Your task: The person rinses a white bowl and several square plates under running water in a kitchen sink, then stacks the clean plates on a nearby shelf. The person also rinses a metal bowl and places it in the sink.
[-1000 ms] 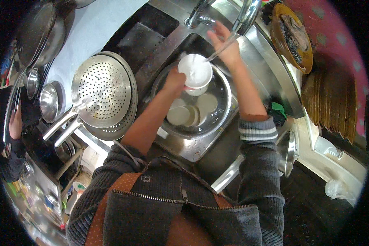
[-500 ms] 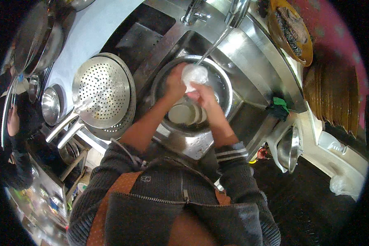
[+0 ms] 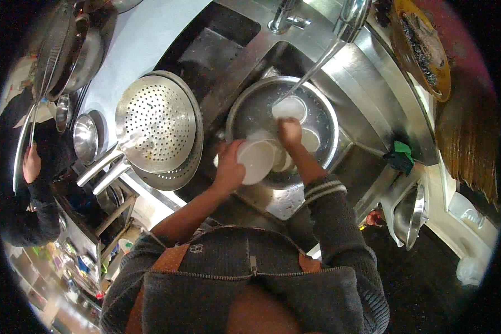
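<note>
My left hand (image 3: pixel 230 166) grips a round white bowl (image 3: pixel 256 162) by its left side, tilted over the near left rim of a large metal basin (image 3: pixel 329 158). My right hand (image 3: pixel 289 132), blurred, is closed at the near edge of another white bowl (image 3: pixel 295 107) inside the basin; its fingertips are hidden. Water runs from the faucet (image 3: pixel 352 21) in a slanting stream onto that second bowl. More pale bowls lie in the basin below my hands, one round bowl (image 3: pixel 310 141) to the right of my right wrist.
Two perforated metal strainers (image 3: pixel 156 125) with long handles lie stacked left of the basin. Beyond stands a second tap (image 3: pixel 284 19). A brown dish (image 3: pixel 423 50) sits at the far right, a green cloth (image 3: pixel 402 150) by the sink's right corner. Another person's hand (image 3: pixel 32 164) holds a handle at far left.
My hands have parted from one white bowl under the stream. The left has brought a bowl toward the near left rim; the right is now at another bowl under the water. The view has shifted.
</note>
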`<action>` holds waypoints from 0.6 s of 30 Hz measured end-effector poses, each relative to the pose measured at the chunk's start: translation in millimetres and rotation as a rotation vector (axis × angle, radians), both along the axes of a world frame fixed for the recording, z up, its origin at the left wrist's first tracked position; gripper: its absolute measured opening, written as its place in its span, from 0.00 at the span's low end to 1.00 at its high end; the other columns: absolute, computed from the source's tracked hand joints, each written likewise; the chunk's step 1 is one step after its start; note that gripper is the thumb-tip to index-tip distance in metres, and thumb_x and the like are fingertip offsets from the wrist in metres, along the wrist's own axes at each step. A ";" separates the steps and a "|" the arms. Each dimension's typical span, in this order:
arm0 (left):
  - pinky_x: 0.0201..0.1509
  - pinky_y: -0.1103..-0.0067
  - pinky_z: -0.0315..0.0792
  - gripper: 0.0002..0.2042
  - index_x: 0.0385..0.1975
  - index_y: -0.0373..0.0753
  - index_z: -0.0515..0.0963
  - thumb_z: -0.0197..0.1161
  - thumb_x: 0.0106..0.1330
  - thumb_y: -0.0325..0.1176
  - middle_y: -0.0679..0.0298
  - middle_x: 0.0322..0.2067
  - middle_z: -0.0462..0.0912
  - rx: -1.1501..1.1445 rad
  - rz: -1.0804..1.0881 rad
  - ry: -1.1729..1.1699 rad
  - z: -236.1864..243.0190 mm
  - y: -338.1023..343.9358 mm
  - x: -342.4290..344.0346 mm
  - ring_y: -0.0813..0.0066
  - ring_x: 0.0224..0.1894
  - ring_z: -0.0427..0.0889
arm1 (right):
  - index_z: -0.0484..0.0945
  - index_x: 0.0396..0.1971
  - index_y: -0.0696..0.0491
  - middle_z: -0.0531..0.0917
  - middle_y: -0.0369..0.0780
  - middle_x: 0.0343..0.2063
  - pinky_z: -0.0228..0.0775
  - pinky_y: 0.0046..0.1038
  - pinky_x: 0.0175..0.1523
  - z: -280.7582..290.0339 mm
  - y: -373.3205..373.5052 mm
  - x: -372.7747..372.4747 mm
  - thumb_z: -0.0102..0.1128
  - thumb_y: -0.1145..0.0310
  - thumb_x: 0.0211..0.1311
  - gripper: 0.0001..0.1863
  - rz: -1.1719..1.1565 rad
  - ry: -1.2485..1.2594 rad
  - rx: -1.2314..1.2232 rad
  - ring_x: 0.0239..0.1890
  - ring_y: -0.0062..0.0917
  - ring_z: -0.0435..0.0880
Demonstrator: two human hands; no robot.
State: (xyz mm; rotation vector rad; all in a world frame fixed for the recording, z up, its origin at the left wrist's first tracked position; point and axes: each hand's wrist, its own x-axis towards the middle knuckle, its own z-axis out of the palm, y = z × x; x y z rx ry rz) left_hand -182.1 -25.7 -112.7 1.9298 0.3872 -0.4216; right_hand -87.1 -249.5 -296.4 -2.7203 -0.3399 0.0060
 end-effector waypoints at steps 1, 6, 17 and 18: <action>0.46 0.71 0.68 0.30 0.50 0.37 0.68 0.50 0.37 0.20 0.53 0.43 0.66 -0.213 0.124 0.121 -1.5 7.7 -10.2 0.56 0.47 0.69 | 0.77 0.28 0.54 0.78 0.37 0.18 0.67 0.30 0.27 28.8 9.9 14.2 0.54 0.67 0.57 0.07 -0.150 0.092 0.160 0.21 0.29 0.76; 0.52 0.72 0.69 0.31 0.48 0.34 0.69 0.48 0.34 0.20 0.57 0.40 0.75 -1.003 0.379 0.551 38.1 21.5 -18.2 0.61 0.45 0.75 | 0.78 0.35 0.56 0.80 0.36 0.32 0.70 0.24 0.32 81.1 5.4 44.5 0.54 0.72 0.60 0.07 -0.651 0.679 1.490 0.31 0.21 0.77; 0.53 0.64 0.70 0.25 0.52 0.34 0.66 0.57 0.52 0.33 0.54 0.46 0.74 -1.273 0.355 0.655 66.9 36.2 -15.5 0.57 0.48 0.75 | 0.70 0.51 0.51 0.74 0.40 0.52 0.61 0.45 0.59 214.4 40.5 57.0 0.48 0.55 0.63 0.21 -0.725 1.082 1.951 0.56 0.34 0.71; 0.54 0.65 0.70 0.25 0.53 0.34 0.65 0.57 0.54 0.33 0.54 0.46 0.74 -1.276 0.365 0.656 69.4 38.2 -14.1 0.58 0.49 0.75 | 0.70 0.51 0.51 0.74 0.40 0.52 0.61 0.46 0.59 222.5 40.3 52.7 0.49 0.54 0.63 0.22 -0.726 1.112 1.990 0.56 0.35 0.70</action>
